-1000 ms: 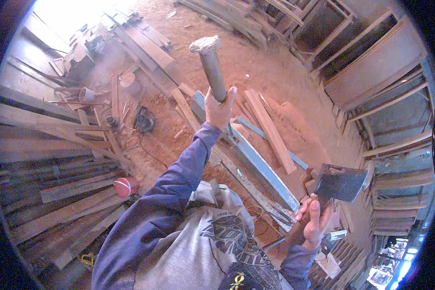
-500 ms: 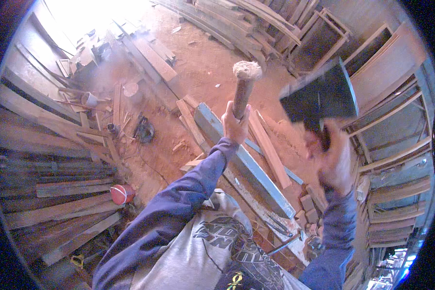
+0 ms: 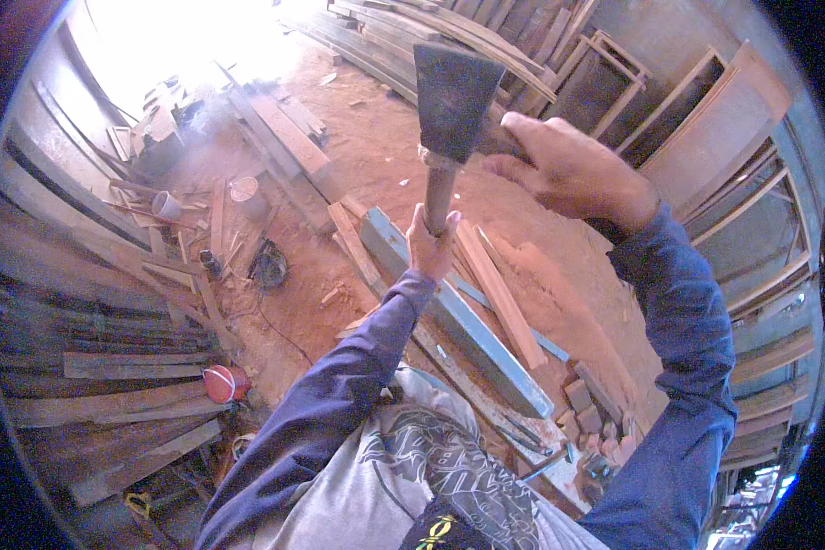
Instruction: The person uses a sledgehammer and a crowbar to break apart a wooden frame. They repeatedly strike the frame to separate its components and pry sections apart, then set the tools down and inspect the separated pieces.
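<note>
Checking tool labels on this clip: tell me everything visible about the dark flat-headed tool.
The dark flat-headed tool has a broad, near-black head that looks like metal, wider toward the top of the picture and narrowing downward. Its dark handle, blurred and mostly hidden, runs from the head's lower right into the right hand, which grips it. The tool is held raised, its head hiding the far end of the round wooden piece in the left hand. Whether head and wood touch cannot be told.
</note>
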{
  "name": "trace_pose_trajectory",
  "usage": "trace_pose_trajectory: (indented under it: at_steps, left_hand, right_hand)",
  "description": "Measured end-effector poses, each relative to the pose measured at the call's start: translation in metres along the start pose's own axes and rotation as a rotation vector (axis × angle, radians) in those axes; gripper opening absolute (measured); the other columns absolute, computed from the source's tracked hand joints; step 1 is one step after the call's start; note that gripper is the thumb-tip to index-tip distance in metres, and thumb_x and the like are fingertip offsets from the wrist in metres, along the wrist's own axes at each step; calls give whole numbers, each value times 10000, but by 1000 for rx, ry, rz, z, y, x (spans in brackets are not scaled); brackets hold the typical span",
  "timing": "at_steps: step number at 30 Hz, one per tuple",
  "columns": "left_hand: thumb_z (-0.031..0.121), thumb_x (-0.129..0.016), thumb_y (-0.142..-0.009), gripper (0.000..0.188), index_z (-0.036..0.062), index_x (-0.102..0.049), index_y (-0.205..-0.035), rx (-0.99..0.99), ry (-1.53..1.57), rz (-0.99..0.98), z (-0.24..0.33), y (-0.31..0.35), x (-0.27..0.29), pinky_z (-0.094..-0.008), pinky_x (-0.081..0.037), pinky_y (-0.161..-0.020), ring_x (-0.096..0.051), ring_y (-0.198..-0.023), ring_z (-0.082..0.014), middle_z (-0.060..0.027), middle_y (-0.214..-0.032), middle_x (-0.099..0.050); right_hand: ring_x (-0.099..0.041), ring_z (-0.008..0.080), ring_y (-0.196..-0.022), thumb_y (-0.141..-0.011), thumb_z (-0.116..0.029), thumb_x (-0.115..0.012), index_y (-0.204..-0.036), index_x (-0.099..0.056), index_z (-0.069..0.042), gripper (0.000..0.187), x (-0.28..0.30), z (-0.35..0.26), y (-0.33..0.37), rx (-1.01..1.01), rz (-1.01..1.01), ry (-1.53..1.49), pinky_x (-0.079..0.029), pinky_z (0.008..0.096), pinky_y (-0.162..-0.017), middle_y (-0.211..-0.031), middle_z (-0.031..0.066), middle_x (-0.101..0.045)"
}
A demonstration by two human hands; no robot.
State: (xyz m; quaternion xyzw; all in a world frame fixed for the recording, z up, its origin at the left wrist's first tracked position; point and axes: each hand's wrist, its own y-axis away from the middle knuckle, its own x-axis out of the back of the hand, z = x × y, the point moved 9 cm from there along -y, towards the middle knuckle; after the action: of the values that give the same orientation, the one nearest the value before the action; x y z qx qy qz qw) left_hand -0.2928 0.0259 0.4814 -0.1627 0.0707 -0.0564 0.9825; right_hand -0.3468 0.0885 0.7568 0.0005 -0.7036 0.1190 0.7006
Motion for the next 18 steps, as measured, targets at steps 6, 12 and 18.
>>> trace_pose_trajectory:
  at_steps: [6, 12, 18]
  left_hand:
    - [242, -755, -882, 307, 37, -634, -1077, 78, 106, -227, -4, -1, -5, -299, -468, -687, -483, -734, -85, 30, -783, -577]
    - [223, -764, -871, 254, 43, -606, -953, 164, 109, -267, -16, -2, -11, -300, -449, -659, -475, -715, -81, 29, -750, -559]
    - [233, -759, -867, 276, 15, -627, -974, 109, -1, -290, -14, 3, -15, -303, -476, -703, -505, -738, -93, -11, -767, -591]
  right_hand:
    - [-628, 200, -620, -953, -193, -599, -976, -588, -12, 184, 108, -6, 7, 81, 467, -187, -482, 348, -534, -702, 129, -628]
    - [-638, 217, -623, -958, -221, -594, -985, -595, -4, 218, 16, 8, -7, -4, 97, 250, -481, 362, -539, -696, 142, -628]
    - [-647, 235, -627, -963, -249, -589, -993, -602, 3, 254, 2, -4, 13, -11, -7, -35, -480, 376, -544, -690, 155, -628]
